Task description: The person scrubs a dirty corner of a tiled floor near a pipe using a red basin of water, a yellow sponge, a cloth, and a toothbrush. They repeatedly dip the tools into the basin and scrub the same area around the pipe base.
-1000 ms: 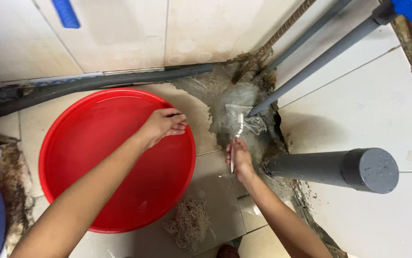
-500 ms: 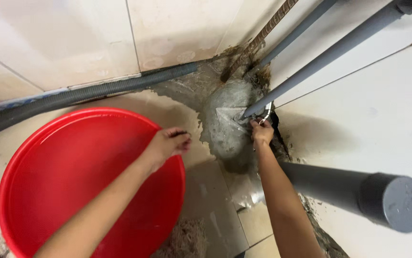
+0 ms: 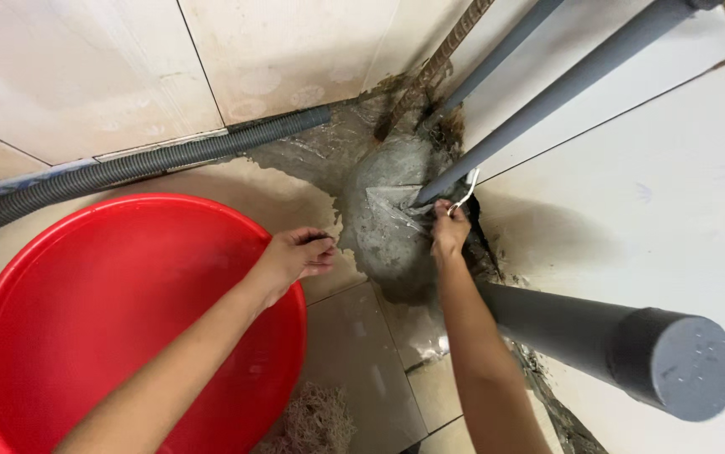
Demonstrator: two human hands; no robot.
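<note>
Basin: the red basin sits on the floor tiles at your left, nothing visible in it.
Left hand: your left hand curls over the basin's far rim, gripping it.
Mortar patch: the wet grey mortar fills the corner, just right of the basin.
Right hand: your right hand clasps a trowel, blade flat on the mortar.
Obstacles: a capped grey pipe juts beside your right forearm; a corrugated hose runs along the wall.
</note>
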